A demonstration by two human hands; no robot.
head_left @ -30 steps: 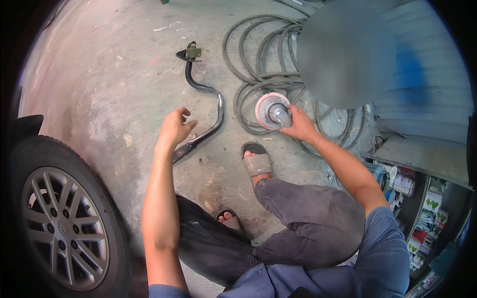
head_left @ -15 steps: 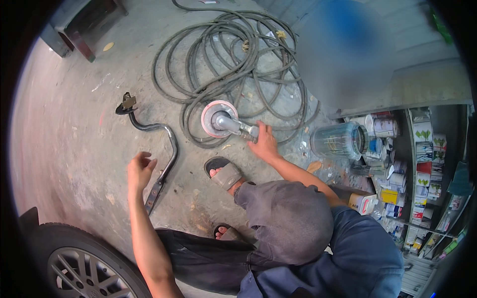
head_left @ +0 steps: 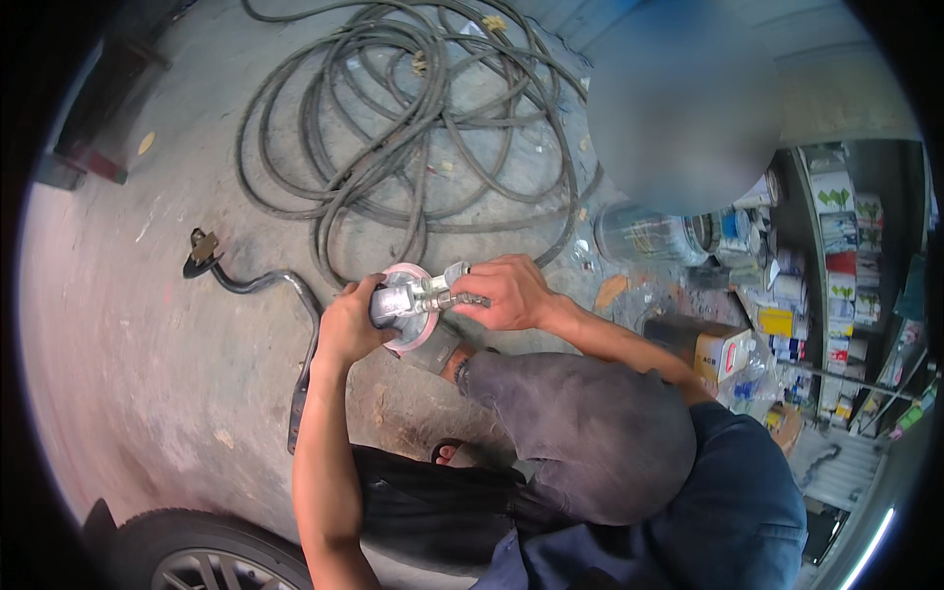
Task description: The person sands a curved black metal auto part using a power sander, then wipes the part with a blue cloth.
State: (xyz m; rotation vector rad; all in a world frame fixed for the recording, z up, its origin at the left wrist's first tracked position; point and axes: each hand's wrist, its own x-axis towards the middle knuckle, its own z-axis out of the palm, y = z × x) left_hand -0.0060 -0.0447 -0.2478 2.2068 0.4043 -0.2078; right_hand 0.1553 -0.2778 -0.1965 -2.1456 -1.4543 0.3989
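Observation:
In front of my knees I hold an air sander (head_left: 397, 302) with a grey round body and a pinkish sanding disc (head_left: 421, 334) under it. My left hand (head_left: 346, 323) wraps round the sander's body from the left. On the other side, my right hand (head_left: 509, 292) is closed on the metal hose coupling (head_left: 468, 299) at the end of the sander's handle. My right fingers hide part of the coupling. To the left on the concrete floor lies a bent dark metal bar (head_left: 242, 286) with a bracket at its far end.
A loosely coiled dark hose (head_left: 428, 128) spreads over the floor ahead. On the right stand a clear plastic bucket (head_left: 634, 236), a square can (head_left: 716, 352) and shelves (head_left: 801, 211) of tins. A car wheel (head_left: 162, 536) is at the lower left.
My left hand has moved right and taken hold of the sander's body. The sander has come nearer and turned, while my right hand stays at its handle end. The view has shifted.

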